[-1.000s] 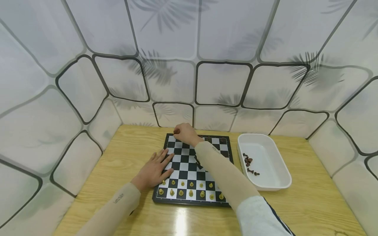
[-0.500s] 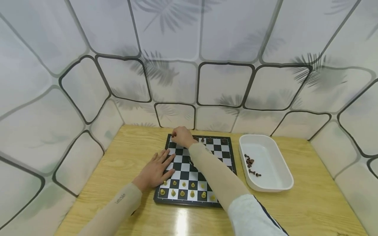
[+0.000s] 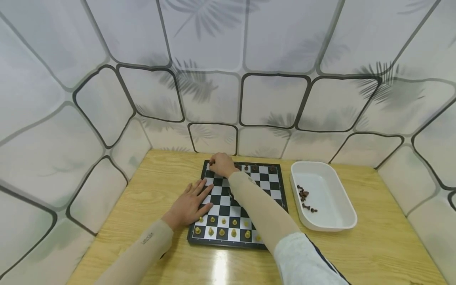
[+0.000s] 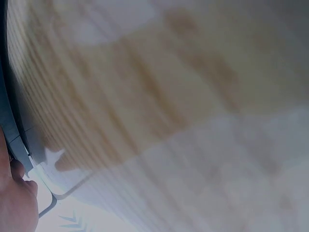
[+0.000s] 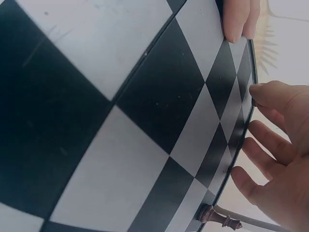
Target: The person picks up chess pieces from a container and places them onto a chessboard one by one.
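In the head view, my right hand point(image 3: 222, 164) is at the far left corner of the chessboard point(image 3: 225, 200), pinching a small brown chess piece point(image 3: 211, 162) mostly hidden by the fingers. The right wrist view shows thumb and forefinger together at the board's edge, other fingers loosely bent, and a dark chess piece point(image 5: 219, 217) standing nearby on the board. My left hand point(image 3: 189, 204) lies flat with fingers spread over the board's left side; its fingertips point(image 5: 235, 24) show at the top of the right wrist view. Yellowish chess pieces point(image 3: 222, 232) stand in two near rows.
Right of the board sits a white plastic tray point(image 3: 342, 198) with several brown chess pieces point(image 3: 304, 194) along its left side. A few brown pieces point(image 3: 255, 168) stand on the board's far row. The wooden table point(image 3: 160, 174) meets a patterned cloth wall behind and at both sides.
My right hand has lowered slightly with the brown chess piece onto the board's far left corner, its forearm shifting left and uncovering more of the far row. The left hand stays on the board.
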Action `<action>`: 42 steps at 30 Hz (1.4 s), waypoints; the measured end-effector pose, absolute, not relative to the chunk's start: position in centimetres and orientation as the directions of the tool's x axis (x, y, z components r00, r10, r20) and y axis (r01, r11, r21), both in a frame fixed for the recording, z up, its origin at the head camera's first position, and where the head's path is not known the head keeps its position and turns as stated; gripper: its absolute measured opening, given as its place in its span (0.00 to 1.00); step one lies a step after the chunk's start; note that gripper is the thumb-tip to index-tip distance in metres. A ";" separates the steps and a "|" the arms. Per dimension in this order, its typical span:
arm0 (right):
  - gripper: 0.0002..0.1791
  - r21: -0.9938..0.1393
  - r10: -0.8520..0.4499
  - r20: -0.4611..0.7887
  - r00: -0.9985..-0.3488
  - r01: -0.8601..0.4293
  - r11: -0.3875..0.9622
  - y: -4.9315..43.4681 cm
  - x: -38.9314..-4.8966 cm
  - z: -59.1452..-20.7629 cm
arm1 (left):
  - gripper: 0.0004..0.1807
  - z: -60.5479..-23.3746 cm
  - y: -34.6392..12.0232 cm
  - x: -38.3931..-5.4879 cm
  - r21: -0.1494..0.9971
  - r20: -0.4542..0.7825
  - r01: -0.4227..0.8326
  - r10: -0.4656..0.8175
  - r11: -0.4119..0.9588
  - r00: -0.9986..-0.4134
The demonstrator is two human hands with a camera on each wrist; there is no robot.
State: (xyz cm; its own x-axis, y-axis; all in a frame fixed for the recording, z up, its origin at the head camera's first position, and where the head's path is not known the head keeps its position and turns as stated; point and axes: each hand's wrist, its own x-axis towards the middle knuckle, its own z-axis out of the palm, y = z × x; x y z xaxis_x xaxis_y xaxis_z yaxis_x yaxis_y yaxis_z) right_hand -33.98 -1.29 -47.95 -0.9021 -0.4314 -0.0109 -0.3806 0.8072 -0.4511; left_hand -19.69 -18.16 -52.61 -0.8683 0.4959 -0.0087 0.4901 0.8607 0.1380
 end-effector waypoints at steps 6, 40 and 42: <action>0.11 -0.439 -0.410 -0.008 -0.912 -0.365 0.821 -1.3 -34.1 -48.2 | 0.41 -52.6 -18.1 -19.7 0.142 -0.023 0.484 0.491 0.864 -0.871; 0.16 -0.509 -0.412 -0.048 -0.910 -0.332 0.794 -0.7 -34.3 -48.1 | 0.41 -52.8 -18.1 -19.8 0.137 -0.005 0.487 0.492 0.863 -0.871; 0.19 -0.553 -0.433 -0.054 -0.900 -0.334 0.763 -0.3 -34.3 -47.5 | 0.41 -52.7 -18.2 -19.8 0.134 0.001 0.489 0.494 0.862 -0.870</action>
State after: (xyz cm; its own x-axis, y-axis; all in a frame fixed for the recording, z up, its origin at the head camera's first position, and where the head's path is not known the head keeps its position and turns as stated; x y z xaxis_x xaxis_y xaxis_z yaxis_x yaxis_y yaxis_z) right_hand -34.30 -0.27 -47.51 -0.8997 -0.4331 -0.0541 -0.3340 0.7630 -0.5534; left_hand -19.80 -18.16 -52.74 -0.8696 0.4937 0.0013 0.4894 0.8617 0.1340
